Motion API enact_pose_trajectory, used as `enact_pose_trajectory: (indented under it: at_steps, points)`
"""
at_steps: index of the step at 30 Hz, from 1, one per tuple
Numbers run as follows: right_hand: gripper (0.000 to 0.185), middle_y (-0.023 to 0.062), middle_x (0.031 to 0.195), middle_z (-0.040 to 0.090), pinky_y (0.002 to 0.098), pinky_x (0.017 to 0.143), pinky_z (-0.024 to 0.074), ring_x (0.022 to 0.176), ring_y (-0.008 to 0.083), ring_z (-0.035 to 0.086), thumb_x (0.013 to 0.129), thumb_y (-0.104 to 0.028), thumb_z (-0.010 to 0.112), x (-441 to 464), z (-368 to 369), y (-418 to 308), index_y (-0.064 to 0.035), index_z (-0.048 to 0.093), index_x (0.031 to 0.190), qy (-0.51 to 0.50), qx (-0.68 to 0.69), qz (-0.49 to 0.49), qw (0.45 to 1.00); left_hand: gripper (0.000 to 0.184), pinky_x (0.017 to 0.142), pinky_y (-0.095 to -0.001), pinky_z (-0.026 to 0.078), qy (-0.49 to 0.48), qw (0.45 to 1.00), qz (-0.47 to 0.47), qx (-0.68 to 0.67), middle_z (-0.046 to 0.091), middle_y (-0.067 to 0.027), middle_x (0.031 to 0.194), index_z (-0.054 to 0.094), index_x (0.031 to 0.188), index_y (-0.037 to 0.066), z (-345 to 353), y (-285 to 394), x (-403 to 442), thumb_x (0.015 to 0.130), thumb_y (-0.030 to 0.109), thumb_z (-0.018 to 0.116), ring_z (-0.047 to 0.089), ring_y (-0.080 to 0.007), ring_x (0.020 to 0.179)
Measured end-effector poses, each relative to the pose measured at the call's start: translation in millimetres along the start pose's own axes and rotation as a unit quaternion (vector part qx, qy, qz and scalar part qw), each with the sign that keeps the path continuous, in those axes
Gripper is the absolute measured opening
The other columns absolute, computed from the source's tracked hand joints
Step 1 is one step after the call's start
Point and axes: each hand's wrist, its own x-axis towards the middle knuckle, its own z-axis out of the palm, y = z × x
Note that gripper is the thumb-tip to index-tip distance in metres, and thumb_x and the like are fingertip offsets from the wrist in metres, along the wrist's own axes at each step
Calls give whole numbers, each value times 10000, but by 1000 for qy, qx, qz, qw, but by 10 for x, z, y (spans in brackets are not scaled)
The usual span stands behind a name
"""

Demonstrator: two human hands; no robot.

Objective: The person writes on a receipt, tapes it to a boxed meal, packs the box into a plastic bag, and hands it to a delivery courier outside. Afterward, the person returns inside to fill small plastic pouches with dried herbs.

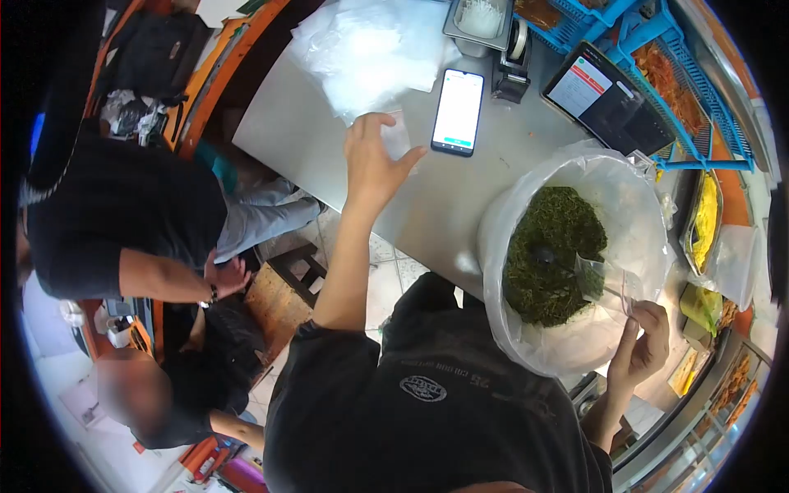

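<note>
My left hand [374, 168] is raised over the metal table with thumb and fingers apart, holding nothing. Close to its fingertips lies a small clear plastic piece [398, 135], beside a spread pile of clear plastic bags [370, 49]. A phone [458, 111] with a lit white screen rests to the right of that hand. At the right rim of a plastic-lined tub [493, 271], my right hand [641, 349] pinches a small clear plastic bag [604, 281]. The bag reaches over dark green dried leaves [551, 222]; a dark round thing [542, 253] sits among them.
A tape dispenser [513, 70] and a metal container [481, 20] stand at the table's back. Beside them are a tablet [608, 97] and blue baskets [682, 90]. A yellow-filled tray [704, 222] is at the right. Two people in dark shirts are at the left.
</note>
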Motion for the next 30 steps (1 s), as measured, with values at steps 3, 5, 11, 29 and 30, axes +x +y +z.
enact_pose_trajectory:
  at_steps: [3, 5, 11, 29, 30]
  points:
    - [48, 158, 842, 601, 323, 710, 449, 790, 260, 567, 802, -8, 572, -39, 64, 57, 29, 587, 828, 3, 8, 8, 1000, 431, 1033, -552, 221, -40, 992, 112, 39, 366, -208, 1352, 553, 1079, 78, 340, -344, 159, 736, 288, 708, 315, -438, 1240]
    - [56, 162, 849, 600, 343, 714, 450, 800, 273, 567, 810, -28, 574, -48, 89, 84, 26, 583, 824, -3, -5, 1, 1000, 378, 1066, -581, 154, -78, 980, 165, 78, 298, -209, 1411, 558, 1089, 97, 537, -476, 238, 762, 256, 661, 243, -454, 1298]
    - [71, 165, 852, 599, 353, 716, 450, 807, 280, 567, 822, -45, 563, -68, 111, 127, 24, 579, 827, -1, -10, 20, 1000, 319, 1073, -612, -10, -116, 972, 173, 106, 126, -212, 1498, 613, 1055, 182, 669, -537, 390, 760, 104, 520, 36, -465, 1368]
    - [72, 153, 839, 595, 354, 706, 448, 795, 273, 562, 817, -50, 564, -27, 133, 90, 20, 578, 822, -23, -16, 27, 999, 391, 1051, -609, -84, -90, 974, 181, 101, 12, -224, 1513, 642, 1110, 234, 864, -734, 974, 771, 113, 493, -77, -457, 1373]
    - [71, 152, 839, 595, 354, 707, 448, 795, 273, 562, 816, -49, 564, -32, 134, 97, 20, 578, 822, -22, -15, 25, 999, 395, 1052, -606, -85, -80, 978, 169, 94, 22, -224, 1512, 641, 1109, 233, 810, -710, 956, 767, 107, 487, -76, -454, 1375]
